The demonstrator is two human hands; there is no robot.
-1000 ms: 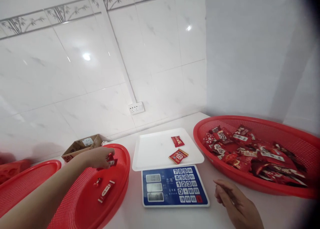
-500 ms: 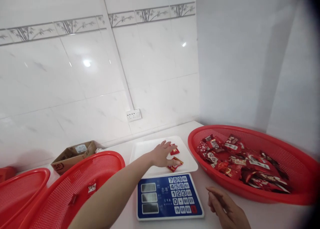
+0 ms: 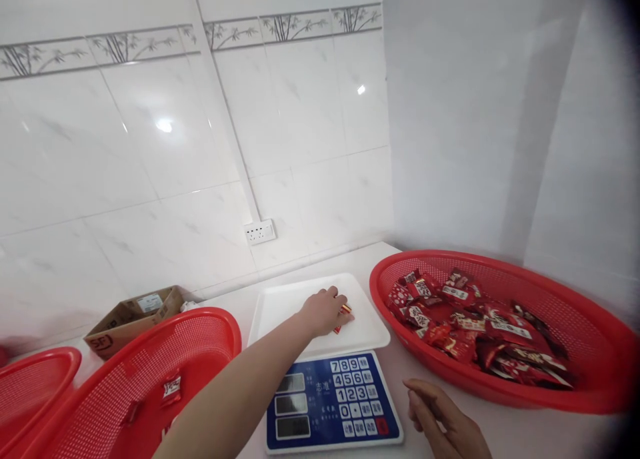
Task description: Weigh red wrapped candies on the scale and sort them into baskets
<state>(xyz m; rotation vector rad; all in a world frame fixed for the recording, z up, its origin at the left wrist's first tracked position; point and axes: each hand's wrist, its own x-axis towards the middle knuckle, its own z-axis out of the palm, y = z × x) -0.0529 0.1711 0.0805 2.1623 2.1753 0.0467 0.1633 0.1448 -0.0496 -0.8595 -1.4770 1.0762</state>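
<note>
Curling over the white tray (image 3: pixel 274 307) at centre frame, the left hand (image 3: pixel 325 312) has gone from spread fingers half a second ago to a grip closed on the red snack packets (image 3: pixel 346 309) (how many is hidden), so they now look gathered rather than loose. The right hand (image 3: pixel 447 425), at lower right, has its fingertips drawn together with nothing showing in them, beside the digital scale (image 3: pixel 323 399). At right of frame, a large red basket (image 3: pixel 379 279) carries a heap of red-wrapped snacks (image 3: pixel 500 325). At lower left, a second red basket (image 3: pixel 227 325) has a few small packets (image 3: pixel 171 390) near the forearm. Behind it stands an open cardboard box (image 3: pixel 135 320), its contents unclear.
</note>
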